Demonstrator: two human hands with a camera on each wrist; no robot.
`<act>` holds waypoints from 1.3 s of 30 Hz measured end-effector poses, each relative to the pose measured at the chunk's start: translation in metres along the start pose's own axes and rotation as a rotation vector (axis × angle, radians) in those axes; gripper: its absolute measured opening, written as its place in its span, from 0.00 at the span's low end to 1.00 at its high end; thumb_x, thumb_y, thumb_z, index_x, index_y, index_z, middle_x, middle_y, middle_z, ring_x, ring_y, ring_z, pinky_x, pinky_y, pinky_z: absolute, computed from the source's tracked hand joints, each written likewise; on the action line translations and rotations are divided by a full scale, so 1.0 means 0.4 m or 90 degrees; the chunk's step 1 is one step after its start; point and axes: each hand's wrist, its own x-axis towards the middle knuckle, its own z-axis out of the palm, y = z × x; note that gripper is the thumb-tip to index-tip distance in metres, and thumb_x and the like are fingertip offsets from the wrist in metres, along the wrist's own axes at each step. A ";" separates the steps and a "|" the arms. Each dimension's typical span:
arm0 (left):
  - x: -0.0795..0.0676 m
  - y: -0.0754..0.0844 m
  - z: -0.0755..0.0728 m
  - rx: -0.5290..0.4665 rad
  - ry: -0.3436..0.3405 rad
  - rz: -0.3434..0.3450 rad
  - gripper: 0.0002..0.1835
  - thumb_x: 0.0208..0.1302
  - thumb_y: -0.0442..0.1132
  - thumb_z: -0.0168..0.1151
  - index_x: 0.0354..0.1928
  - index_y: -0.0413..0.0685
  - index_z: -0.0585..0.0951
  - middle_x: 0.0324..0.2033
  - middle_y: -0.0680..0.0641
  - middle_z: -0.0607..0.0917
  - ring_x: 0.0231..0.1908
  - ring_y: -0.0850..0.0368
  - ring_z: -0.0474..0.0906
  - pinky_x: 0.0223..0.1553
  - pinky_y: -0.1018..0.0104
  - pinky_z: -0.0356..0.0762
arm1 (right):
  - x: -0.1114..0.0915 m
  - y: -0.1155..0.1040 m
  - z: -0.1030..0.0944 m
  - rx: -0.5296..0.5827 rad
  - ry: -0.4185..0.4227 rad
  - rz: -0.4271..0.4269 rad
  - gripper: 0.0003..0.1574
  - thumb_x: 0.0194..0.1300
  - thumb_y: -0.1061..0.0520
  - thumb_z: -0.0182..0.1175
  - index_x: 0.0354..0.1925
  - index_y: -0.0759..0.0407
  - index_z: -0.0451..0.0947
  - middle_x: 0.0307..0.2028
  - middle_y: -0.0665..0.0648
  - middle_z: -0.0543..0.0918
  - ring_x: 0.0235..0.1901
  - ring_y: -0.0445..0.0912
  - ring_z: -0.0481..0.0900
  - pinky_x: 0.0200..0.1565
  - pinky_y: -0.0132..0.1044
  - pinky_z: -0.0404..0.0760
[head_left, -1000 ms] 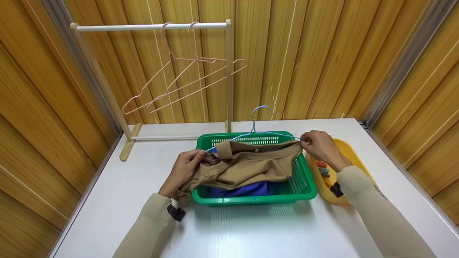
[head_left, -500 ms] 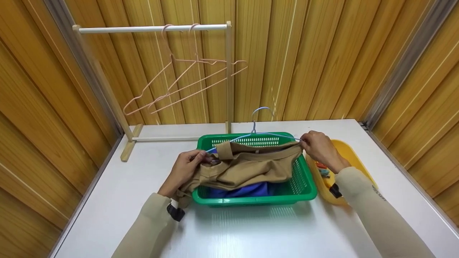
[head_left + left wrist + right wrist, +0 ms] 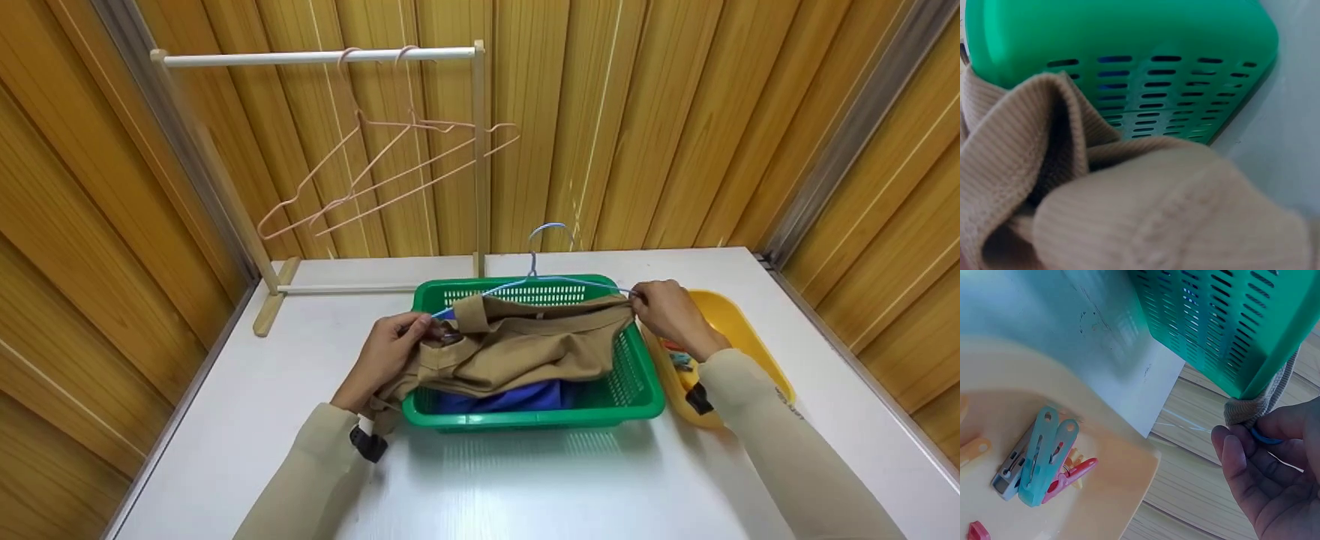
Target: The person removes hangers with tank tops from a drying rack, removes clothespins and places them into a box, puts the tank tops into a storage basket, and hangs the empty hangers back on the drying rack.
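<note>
A brown garment (image 3: 525,356) with a wide band along its top lies bunched over the green basket (image 3: 532,421), its left end hanging past the rim. Along that band runs a blue wire hanger (image 3: 506,284), its hook upright behind the garment. My left hand (image 3: 384,352) pinches the cloth together with the hanger's left end. At the other end, my right hand (image 3: 671,315) pinches the hanger's arm and the garment's corner. In the right wrist view, thumb and fingertips meet at the cloth beside a bit of blue hanger (image 3: 1266,438). Blue cloth (image 3: 517,397) lies inside the basket.
A yellow tray (image 3: 739,322) sits under my right forearm, holding several clothespins (image 3: 1044,455). At the back left stands a rack (image 3: 300,58) with two pink hangers (image 3: 322,169) on its bar. Wood-patterned walls (image 3: 637,135) enclose the white table (image 3: 525,487).
My right hand has shifted slightly down and to the right at the hanger's end. The left hand, garment and basket stay almost still.
</note>
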 end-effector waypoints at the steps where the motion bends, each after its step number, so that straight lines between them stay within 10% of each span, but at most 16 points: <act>1: 0.000 0.001 0.000 0.002 0.000 -0.001 0.18 0.74 0.51 0.51 0.45 0.49 0.87 0.38 0.52 0.90 0.44 0.60 0.84 0.51 0.69 0.79 | 0.000 0.001 0.000 0.000 -0.002 0.000 0.15 0.72 0.60 0.51 0.43 0.68 0.82 0.35 0.62 0.84 0.30 0.50 0.77 0.32 0.36 0.77; 19: 0.008 0.031 -0.018 0.015 0.019 -0.016 0.16 0.74 0.49 0.52 0.46 0.50 0.85 0.39 0.51 0.88 0.42 0.57 0.85 0.46 0.68 0.82 | -0.010 0.002 -0.048 0.069 0.015 -0.014 0.14 0.74 0.62 0.51 0.46 0.68 0.82 0.35 0.63 0.86 0.32 0.50 0.81 0.39 0.42 0.86; 39: 0.090 0.198 0.021 0.332 -0.118 0.093 0.17 0.71 0.47 0.58 0.56 0.50 0.82 0.48 0.49 0.87 0.45 0.56 0.84 0.51 0.58 0.82 | -0.023 0.015 -0.020 0.105 -0.013 0.007 0.14 0.73 0.66 0.50 0.47 0.69 0.82 0.39 0.66 0.87 0.32 0.50 0.84 0.39 0.44 0.87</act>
